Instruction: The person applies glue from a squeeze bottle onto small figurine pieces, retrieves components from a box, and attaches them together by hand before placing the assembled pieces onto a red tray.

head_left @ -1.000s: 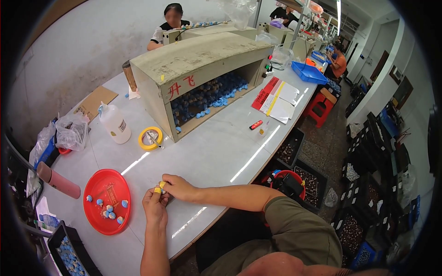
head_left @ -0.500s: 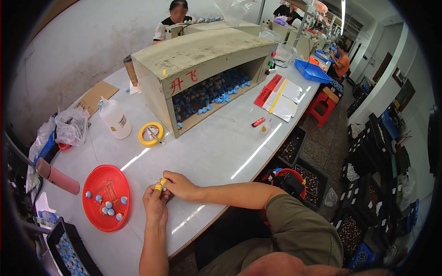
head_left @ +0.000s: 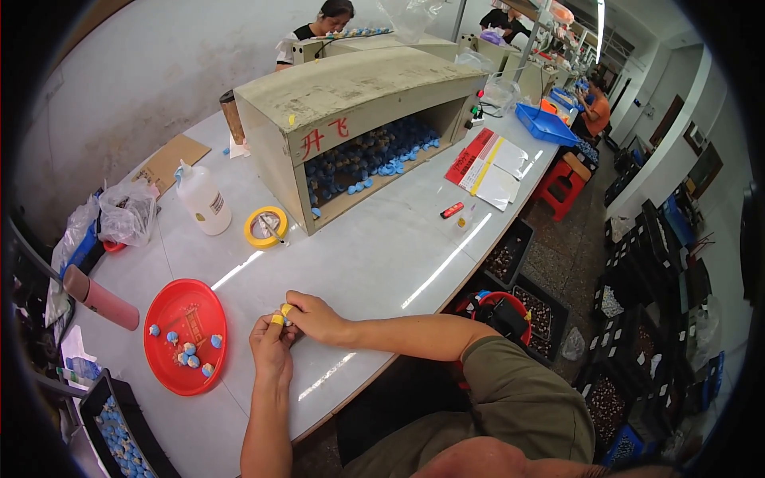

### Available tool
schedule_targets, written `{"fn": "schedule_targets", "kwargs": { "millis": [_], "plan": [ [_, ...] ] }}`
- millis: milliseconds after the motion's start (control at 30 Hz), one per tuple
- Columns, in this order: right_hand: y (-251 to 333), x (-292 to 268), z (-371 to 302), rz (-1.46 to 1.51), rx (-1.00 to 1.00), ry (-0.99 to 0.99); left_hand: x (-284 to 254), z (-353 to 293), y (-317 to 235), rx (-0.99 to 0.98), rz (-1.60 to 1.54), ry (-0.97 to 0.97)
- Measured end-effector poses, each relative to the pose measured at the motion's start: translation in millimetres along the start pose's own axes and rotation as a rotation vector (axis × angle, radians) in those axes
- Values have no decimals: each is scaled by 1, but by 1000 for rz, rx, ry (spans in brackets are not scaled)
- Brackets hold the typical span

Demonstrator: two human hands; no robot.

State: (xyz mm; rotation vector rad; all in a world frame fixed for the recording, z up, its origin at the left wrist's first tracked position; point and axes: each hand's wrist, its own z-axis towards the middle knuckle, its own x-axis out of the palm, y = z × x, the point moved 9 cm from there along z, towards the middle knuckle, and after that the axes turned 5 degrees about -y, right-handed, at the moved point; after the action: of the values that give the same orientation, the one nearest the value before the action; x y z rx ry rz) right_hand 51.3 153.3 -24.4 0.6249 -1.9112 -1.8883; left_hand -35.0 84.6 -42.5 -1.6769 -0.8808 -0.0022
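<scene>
My left hand (head_left: 271, 344) and my right hand (head_left: 317, 320) meet above the table. Yellow tape wraps a fingertip on each. Pinched between them is a small blue-and-white piece (head_left: 288, 320), mostly covered by the fingers. To the left of my hands lies a round red plate (head_left: 169, 307), holding several small rounded blue pieces (head_left: 190, 349) with pale parts. A black bin (head_left: 151, 443) at the lower left is filled with similar blue pieces.
A cream metal box (head_left: 351, 88) with blue pieces inside stands at the back. Around it are a white bottle (head_left: 204, 203), a yellow tape roll (head_left: 253, 237), a red marker (head_left: 452, 210) and papers (head_left: 488, 171). A pink flask (head_left: 103, 299) stands left. Co-workers sit farther off.
The view has shifted slightly. My hands stay together on the small piece, with the fingers only slightly moved. The co-worker behind the box has leaned to the right with head lowered.
</scene>
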Motion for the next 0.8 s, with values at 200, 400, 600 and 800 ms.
{"fn": "schedule_targets", "kwargs": {
  "millis": [200, 400, 600, 800],
  "plan": [
    [1, -2, -1, -2, -5, -3, 2, -1, 0, -7, -32, -11],
    [-7, 13, 4, 62, -22, 11, -13, -5, -7, 51, 40, -60],
    [8, -22, 4, 77, -83, -60, 6, 1, -21, 265, 230, -80],
    [20, -5, 1, 247, 116, 89, -5, 0, -29, 300, 170, -83]
  ]
}}
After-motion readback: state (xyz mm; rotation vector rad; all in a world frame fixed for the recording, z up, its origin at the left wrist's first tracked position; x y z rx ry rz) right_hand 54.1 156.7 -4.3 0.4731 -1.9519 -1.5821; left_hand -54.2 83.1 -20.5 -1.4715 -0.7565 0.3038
